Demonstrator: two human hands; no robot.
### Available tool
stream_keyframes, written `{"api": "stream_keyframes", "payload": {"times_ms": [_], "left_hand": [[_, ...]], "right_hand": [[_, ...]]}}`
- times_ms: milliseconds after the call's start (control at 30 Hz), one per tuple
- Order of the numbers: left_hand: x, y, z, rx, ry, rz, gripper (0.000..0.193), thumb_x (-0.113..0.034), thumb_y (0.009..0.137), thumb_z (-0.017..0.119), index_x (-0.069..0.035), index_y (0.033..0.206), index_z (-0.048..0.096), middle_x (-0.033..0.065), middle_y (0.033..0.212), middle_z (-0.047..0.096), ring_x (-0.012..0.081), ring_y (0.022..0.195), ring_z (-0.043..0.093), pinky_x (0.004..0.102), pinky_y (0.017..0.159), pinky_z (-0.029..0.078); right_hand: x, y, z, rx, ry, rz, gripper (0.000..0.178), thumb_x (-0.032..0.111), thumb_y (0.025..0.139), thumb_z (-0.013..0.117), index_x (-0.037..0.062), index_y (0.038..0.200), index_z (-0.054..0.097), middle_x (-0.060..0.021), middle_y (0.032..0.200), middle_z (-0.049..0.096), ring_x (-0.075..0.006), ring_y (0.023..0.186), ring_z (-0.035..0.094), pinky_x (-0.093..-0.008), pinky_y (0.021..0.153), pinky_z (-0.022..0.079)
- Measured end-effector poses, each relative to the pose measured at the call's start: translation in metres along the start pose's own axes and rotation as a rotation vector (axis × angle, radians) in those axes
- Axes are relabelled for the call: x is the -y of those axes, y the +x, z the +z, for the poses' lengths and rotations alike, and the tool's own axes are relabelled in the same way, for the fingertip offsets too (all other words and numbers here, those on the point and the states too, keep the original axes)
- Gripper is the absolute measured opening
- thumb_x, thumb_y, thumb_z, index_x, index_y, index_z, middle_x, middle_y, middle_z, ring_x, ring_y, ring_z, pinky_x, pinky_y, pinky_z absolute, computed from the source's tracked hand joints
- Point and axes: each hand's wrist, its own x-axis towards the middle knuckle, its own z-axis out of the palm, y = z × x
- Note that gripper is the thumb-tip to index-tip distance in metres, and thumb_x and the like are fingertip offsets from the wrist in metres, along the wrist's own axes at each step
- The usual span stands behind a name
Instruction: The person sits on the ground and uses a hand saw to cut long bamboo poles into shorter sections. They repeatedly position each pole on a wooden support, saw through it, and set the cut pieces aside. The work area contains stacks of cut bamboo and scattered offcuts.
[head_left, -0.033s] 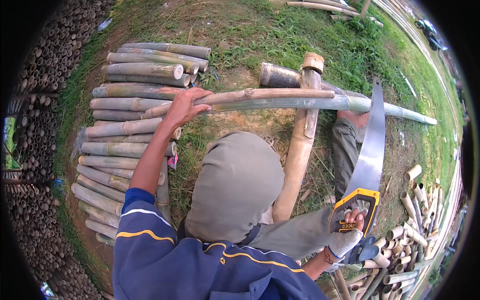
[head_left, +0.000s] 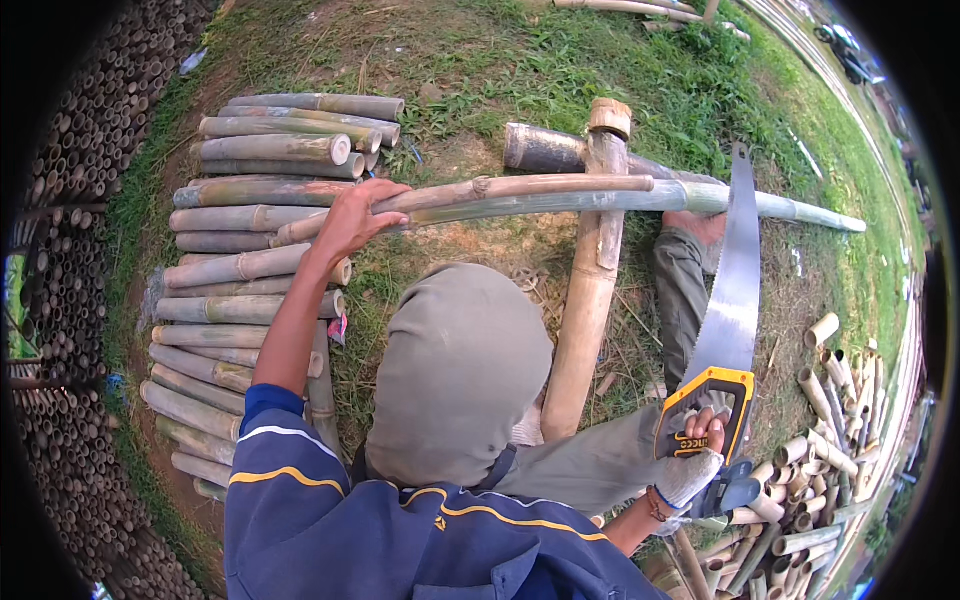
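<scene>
I see row of cut bamboo (head_left: pixel 240 266) along left of frame. Long green pole (head_left: pixel 640 201) spans upper centre to right. Shorter tan pole (head_left: pixel 530 186) runs alongside. Saw (head_left: pixel 728 305) at right, blade toward top. Left hand (head_left: pixel 348 222), upper left of centre, curls around tan pole. Gloved right hand (head_left: pixel 697 462), lower right, closes around saw handle.

Navy shirt (head_left: pixel 350 540) w/ yel./wht. stripes (head_left: pixel 290 472)

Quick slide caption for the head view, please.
Left hand gripping a pale bamboo pole that crosses a bamboo post, part-gloved right hand holding a handsaw, bamboo lengths lined up at left.
</scene>
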Motion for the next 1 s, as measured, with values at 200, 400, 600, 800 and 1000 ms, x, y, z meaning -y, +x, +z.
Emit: {"api": "stream_keyframes", "payload": {"times_ms": [200,400,600,800,1000], "left_hand": [[-0.023,0.042,0.023,0.041,0.139,0.06,0.055,-0.041,0.099,0.085,-0.008,0.142,0.078,0.0174,0.141,0.077,0.0384,0.142,0.066,0.0512,0.125,0.046],[-0.052,0.106,0.103,0.004,0.329,0.36,0.066,-0.05,0.11,0.069,0.0,0.155,0.064,0.0231,0.15,0.071,0.0417,0.152,0.058,0.0592,0.133,0.036],[-0.133,0.159,0.159,0.124,0.406,0.264,0.071,-0.059,0.103,0.075,-0.003,0.144,0.061,0.0204,0.118,0.08,0.0416,0.114,0.077,0.0539,0.1,0.061],[-0.125,0.171,0.173,0.14,0.434,0.284,0.086,-0.049,0.076,0.1,-0.015,0.144,0.061,0.0195,0.109,0.082,0.0438,0.101,0.081,0.0554,0.087,0.065],[-0.133,0.184,0.157,0.283,0.384,0.191,0.085,-0.042,0.072,0.101,-0.018,0.145,0.068,0.0191,0.113,0.084,0.0412,0.107,0.081,0.0536,0.093,0.065]], "right_hand": [[-0.005,-0.006,0.057,-0.062,-0.022,-0.077,0.027,0.0,0.107,0.067,0.0097,0.13,0.057,0.0009,0.097,0.051,-0.0117,0.079,0.051,-0.0288,0.071,0.047],[-0.007,-0.007,0.063,-0.004,-0.121,-0.096,0.035,-0.001,0.107,0.066,0.0104,0.138,0.054,0.0007,0.099,0.052,-0.012,0.08,0.052,-0.0294,0.071,0.048],[-0.001,-0.005,0.069,-0.003,-0.25,-0.101,0.057,0.0,0.107,0.07,0.0096,0.157,0.044,-0.0004,0.09,0.051,-0.0137,0.078,0.057,-0.0325,0.072,0.053],[-0.016,-0.013,0.088,-0.002,-0.169,-0.037,0.021,0.002,0.107,0.068,0.0074,0.123,0.056,-0.0001,0.089,0.051,-0.0125,0.077,0.052,-0.0288,0.07,0.048],[-0.023,-0.023,0.09,0.064,-0.204,-0.002,0.014,0.002,0.109,0.066,0.0068,0.118,0.057,0.0001,0.086,0.05,-0.0111,0.076,0.05,-0.027,0.068,0.046]]}}
